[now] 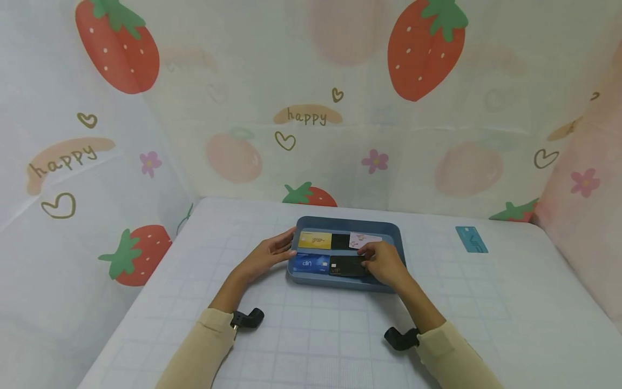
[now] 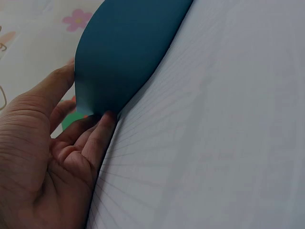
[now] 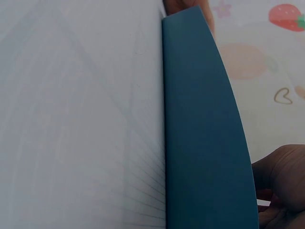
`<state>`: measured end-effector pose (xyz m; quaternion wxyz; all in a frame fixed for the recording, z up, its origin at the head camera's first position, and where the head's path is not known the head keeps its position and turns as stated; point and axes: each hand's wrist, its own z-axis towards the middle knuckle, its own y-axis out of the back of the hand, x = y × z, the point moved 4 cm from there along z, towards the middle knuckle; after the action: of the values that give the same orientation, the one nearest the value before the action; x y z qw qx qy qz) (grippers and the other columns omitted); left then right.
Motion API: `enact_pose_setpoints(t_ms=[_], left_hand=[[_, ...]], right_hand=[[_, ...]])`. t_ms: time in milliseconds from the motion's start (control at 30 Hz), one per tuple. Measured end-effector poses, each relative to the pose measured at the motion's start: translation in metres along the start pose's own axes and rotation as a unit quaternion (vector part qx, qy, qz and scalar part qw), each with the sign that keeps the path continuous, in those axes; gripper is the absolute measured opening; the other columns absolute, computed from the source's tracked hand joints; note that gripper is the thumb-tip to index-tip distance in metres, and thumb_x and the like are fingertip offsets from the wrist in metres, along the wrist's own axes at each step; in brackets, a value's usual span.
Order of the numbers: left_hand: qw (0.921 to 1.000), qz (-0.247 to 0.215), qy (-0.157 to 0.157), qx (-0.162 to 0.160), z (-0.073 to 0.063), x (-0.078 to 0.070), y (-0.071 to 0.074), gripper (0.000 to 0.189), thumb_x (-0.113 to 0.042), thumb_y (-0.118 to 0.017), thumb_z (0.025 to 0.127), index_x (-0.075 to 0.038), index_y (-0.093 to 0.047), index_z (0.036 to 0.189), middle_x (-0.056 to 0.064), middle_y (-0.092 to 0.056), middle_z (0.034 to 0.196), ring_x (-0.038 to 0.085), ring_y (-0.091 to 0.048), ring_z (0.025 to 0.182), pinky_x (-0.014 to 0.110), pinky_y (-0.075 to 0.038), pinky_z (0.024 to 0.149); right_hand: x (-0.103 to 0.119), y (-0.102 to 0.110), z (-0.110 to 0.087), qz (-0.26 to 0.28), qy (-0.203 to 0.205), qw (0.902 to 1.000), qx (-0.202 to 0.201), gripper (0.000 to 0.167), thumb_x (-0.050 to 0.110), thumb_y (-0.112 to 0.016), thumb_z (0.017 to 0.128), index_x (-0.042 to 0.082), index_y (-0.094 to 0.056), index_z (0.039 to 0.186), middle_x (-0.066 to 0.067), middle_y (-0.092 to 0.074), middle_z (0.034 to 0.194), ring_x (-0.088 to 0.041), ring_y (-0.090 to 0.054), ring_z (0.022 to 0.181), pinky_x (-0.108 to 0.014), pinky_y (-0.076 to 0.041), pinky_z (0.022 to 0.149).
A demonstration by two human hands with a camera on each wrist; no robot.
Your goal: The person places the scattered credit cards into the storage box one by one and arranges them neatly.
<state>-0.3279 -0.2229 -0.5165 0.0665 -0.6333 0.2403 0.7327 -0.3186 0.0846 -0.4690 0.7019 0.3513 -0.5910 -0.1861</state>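
Observation:
A shallow blue-grey tray (image 1: pixel 340 285) lies on the table with several cards in it. At its left end my left hand (image 1: pixel 266 258) rests, thumb near the front of the rim and fingers along the outside. The left wrist view shows these fingertips (image 2: pixel 108 117) against the tray's lower edge. My right hand (image 1: pixel 386 265) reaches over the right half, bent fingers and thumb pinching the right end of a black VIP card (image 1: pixel 346 267). Beside that card is a blue VIP card (image 1: pixel 310 263). Behind them are a yellow card (image 1: pixel 315 240), another black card (image 1: pixel 339 241) and a pale pink card (image 1: pixel 364 239).
A teal VIP card (image 1: pixel 471 239) lies apart on the table to the right of the tray. The white tabletop (image 1: pixel 320 335) has a faint grid. A printed cloth (image 1: pixel 233 97) with strawberries stands behind and at both sides.

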Motion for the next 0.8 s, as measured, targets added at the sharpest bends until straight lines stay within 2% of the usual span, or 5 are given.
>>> enact_pose_setpoints(t_ms=[200, 567, 800], left_hand=[[1.0, -0.001, -0.004, -0.002, 0.0003, -0.0001, 0.0005, 0.071, -0.02, -0.065, 0.102, -0.011, -0.027, 0.161, 0.008, -0.029, 0.165, 0.024, -0.034, 0.148, 0.034, -0.034, 0.117], [1.0, -0.006, -0.006, 0.001, 0.0017, 0.0028, 0.001, 0.071, -0.02, -0.065, 0.102, -0.011, -0.027, 0.161, 0.008, -0.028, 0.165, 0.023, -0.034, 0.148, 0.032, -0.034, 0.116], [1.0, 0.002, -0.009, 0.001, 0.0019, 0.0028, 0.0008, 0.071, -0.019, -0.065, 0.102, -0.011, -0.028, 0.161, 0.008, -0.029, 0.165, 0.024, -0.034, 0.148, 0.035, -0.033, 0.117]], right_hand=[[0.0018, 0.0014, -0.001, -0.001, 0.007, 1.0, -0.003, 0.024, -0.008, -0.072, 0.086, -0.003, -0.074, 0.109, -0.012, -0.068, 0.089, -0.017, -0.065, 0.071, -0.029, -0.053, 0.061], [0.0023, 0.0012, -0.0016, -0.018, 0.01, 0.9998, -0.002, 0.02, -0.002, -0.074, 0.088, -0.001, -0.075, 0.108, -0.012, -0.071, 0.093, -0.023, -0.066, 0.083, -0.035, -0.055, 0.071], [0.0021, 0.0013, -0.0024, -0.027, 0.01, 0.9996, -0.002, 0.02, 0.001, -0.074, 0.089, -0.002, -0.075, 0.109, -0.012, -0.072, 0.094, -0.025, -0.068, 0.088, -0.04, -0.056, 0.074]])
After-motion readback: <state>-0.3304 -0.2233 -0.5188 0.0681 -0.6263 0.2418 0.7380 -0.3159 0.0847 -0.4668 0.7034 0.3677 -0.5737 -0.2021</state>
